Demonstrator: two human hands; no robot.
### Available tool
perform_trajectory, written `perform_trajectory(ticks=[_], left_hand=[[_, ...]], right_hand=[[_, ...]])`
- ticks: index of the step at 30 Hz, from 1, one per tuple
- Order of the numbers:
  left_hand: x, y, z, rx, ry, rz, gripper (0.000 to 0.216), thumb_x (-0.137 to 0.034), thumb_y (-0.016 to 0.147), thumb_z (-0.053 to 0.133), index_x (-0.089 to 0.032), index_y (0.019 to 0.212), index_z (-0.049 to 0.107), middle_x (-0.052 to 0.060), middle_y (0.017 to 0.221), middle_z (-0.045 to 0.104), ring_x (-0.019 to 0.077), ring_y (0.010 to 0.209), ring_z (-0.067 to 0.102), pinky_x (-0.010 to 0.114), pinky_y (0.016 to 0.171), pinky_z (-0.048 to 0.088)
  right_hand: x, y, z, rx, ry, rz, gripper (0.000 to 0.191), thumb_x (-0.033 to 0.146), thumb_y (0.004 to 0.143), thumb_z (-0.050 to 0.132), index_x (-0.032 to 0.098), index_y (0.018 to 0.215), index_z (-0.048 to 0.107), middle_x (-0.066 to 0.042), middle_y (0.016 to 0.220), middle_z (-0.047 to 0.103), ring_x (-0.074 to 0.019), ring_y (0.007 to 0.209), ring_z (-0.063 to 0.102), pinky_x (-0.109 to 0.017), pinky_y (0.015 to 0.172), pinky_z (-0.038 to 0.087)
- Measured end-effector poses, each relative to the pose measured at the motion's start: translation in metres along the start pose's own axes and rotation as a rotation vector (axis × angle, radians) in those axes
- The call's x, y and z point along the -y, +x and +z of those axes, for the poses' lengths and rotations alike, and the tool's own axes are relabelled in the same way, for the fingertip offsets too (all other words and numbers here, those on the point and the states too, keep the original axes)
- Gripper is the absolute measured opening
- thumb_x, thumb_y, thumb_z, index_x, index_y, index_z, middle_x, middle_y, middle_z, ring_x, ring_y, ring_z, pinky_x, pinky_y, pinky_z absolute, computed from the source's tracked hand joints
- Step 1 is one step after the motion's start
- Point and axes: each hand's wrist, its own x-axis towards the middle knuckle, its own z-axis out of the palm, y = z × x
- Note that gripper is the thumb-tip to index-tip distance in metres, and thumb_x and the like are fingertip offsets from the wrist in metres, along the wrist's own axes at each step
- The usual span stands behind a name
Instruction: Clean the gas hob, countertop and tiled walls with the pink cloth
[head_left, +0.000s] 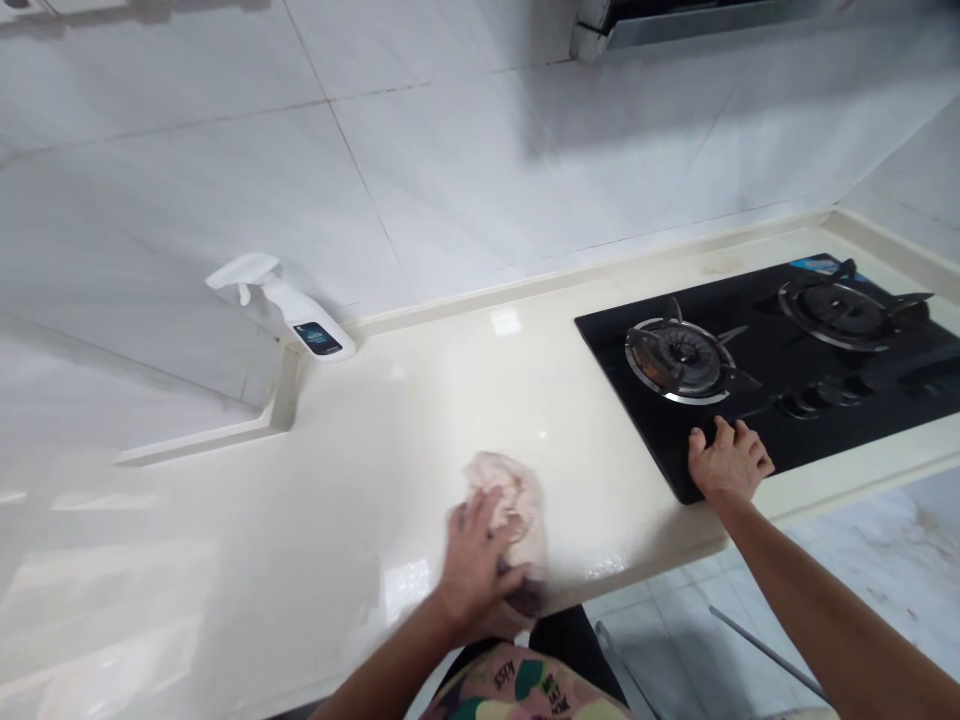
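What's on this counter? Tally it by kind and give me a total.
cloth: 1, under the left hand
spray bottle: 1
hob: 1, right hand on its front edge
burner: 2
Total: 5

Countertop runs left to right under the wall tiles. Spray bottle sits at the back left, against the wall. Hob set into the counter at right, 2 burners: 1 nearer left, 1 behind right. Cloth lies near the front edge, left of the hob, left hand on it. Right hand rests on the hob's front-left corner.
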Motion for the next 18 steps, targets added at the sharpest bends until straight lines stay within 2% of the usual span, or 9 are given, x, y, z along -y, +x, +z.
perform_trajectory(ticks=[2,4,6,8,10,13,15,18], left_hand=[[0.04,-0.029,-0.021,-0.037,0.109,-0.198,0.055,-0.059,0.09,0.068,-0.032,0.137,0.071,0.016,0.169,0.044,0.0407,0.151,0.043,0.057,0.117,0.034],[0.078,-0.051,-0.046,-0.055,0.231,-0.392,0.05,-0.052,0.093,0.066,-0.031,0.138,0.07,0.016,0.169,0.044,0.039,0.154,0.04,0.06,0.121,0.029],[0.11,-0.058,-0.069,-0.037,0.31,-0.517,0.051,-0.05,0.094,0.063,-0.032,0.142,0.066,0.014,0.17,0.043,0.0385,0.157,0.036,0.065,0.123,0.023],[0.134,-0.048,-0.086,-0.019,0.321,-0.589,0.054,-0.052,0.094,0.061,-0.032,0.144,0.062,0.013,0.169,0.043,0.0378,0.159,0.031,0.065,0.125,0.022],[0.146,-0.02,-0.095,-0.02,0.289,-0.642,0.057,-0.055,0.095,0.058,-0.031,0.146,0.059,0.013,0.168,0.043,0.0383,0.159,0.028,0.062,0.125,0.026],[0.144,0.045,-0.094,-0.044,0.241,-0.709,0.061,-0.061,0.096,0.052,-0.029,0.148,0.056,0.013,0.166,0.043,0.0436,0.156,0.029,0.064,0.125,0.028],[0.134,0.093,-0.088,-0.062,0.216,-0.737,0.061,-0.063,0.096,0.051,-0.029,0.147,0.057,0.015,0.165,0.043,0.0461,0.155,0.031,0.066,0.125,0.027],[0.105,0.159,-0.074,-0.037,0.184,-0.659,0.063,-0.064,0.095,0.054,-0.031,0.147,0.058,0.013,0.169,0.039,0.0488,0.158,0.026,0.068,0.127,0.022]], right_hand=[[-0.001,0.0,0.001,-0.005,0.005,0.0,0.059,0.048,0.102,0.039,0.012,0.144,0.059,-0.024,0.156,0.048,-0.0411,0.146,0.041,-0.064,0.115,0.034],[-0.001,-0.001,0.003,-0.016,0.005,-0.005,0.058,0.046,0.101,0.04,0.012,0.144,0.059,-0.025,0.156,0.048,-0.0411,0.145,0.041,-0.064,0.114,0.033],[-0.001,-0.001,0.005,-0.023,0.003,-0.013,0.057,0.045,0.101,0.04,0.012,0.143,0.059,-0.025,0.156,0.047,-0.041,0.145,0.041,-0.064,0.114,0.033],[-0.001,-0.001,0.005,-0.026,-0.001,-0.019,0.058,0.046,0.101,0.039,0.012,0.143,0.059,-0.025,0.155,0.048,-0.0409,0.144,0.041,-0.064,0.114,0.034],[-0.001,-0.001,0.005,-0.028,-0.01,-0.024,0.06,0.049,0.101,0.037,0.011,0.143,0.059,-0.025,0.155,0.049,-0.0411,0.143,0.042,-0.063,0.113,0.034],[-0.002,0.0,0.006,-0.041,-0.02,-0.03,0.062,0.052,0.101,0.036,0.011,0.142,0.06,-0.025,0.154,0.05,-0.0416,0.143,0.043,-0.063,0.113,0.036],[-0.003,0.0,0.006,-0.053,-0.018,-0.033,0.062,0.051,0.101,0.037,0.011,0.141,0.061,-0.025,0.154,0.051,-0.0416,0.143,0.043,-0.064,0.113,0.036],[-0.003,0.001,0.006,-0.05,-0.01,-0.027,0.062,0.052,0.1,0.038,0.011,0.141,0.061,-0.025,0.154,0.051,-0.042,0.143,0.044,-0.064,0.113,0.036]])
